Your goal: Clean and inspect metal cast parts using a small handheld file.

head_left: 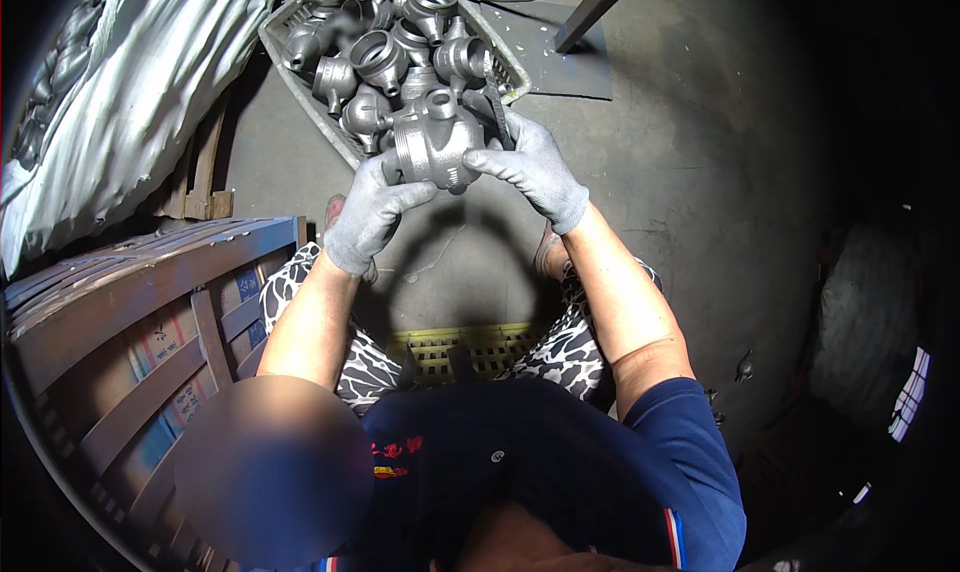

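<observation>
A round grey cast-metal housing (432, 150), with a threaded rim at its left and a short round spout on top, is held between my two gloved hands. My left hand (375, 212) grips its lower left side, thumb along the underside. My right hand (535, 172) closes on its right side with the thumb in front. A dark, narrow bar-like piece (497, 112) rises by the fingers of my right hand; whether that hand holds it too, I cannot tell. Just beyond stands a grey plastic crate (517, 80) heaped with similar metal housings (378, 57).
A slatted wooden crate (150, 302) with cartons inside stands at my left. Behind it, white sheeting (140, 102) covers more metal parts. A yellow plastic grid (440, 344) lies beneath me, between my legs. A metal leg (600, 12) rises at the far right. Small parts (744, 365) lie on the floor.
</observation>
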A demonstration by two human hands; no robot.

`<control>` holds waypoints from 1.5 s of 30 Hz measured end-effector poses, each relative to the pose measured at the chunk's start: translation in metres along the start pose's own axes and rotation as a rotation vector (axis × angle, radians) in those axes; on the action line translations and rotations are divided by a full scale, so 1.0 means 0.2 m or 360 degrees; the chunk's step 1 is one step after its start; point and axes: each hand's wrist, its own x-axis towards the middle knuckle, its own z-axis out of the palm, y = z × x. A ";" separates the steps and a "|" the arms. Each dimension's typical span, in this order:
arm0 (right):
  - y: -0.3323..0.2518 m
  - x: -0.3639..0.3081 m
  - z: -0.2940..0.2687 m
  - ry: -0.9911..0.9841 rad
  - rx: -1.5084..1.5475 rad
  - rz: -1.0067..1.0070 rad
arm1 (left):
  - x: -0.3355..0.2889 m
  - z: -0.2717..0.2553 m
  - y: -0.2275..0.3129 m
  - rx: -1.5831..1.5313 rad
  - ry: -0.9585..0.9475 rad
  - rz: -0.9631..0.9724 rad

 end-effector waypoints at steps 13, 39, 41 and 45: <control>0.00 -0.03 0.03 -0.0085 -0.0195 -0.0283 | 0.01 0.01 -0.12 -0.0206 0.0093 0.0045; 0.10 0.01 0.04 -0.0163 -0.0183 -0.0008 | -1.35 0.29 0.99 0.1148 0.1209 0.1186; 0.11 0.00 0.08 -0.0155 -0.0218 -0.0032 | -1.63 0.37 1.15 0.1717 0.1751 0.0953; 0.19 0.03 0.06 -0.0229 -0.0211 0.0028 | -1.91 0.29 1.37 0.1337 0.1924 0.1644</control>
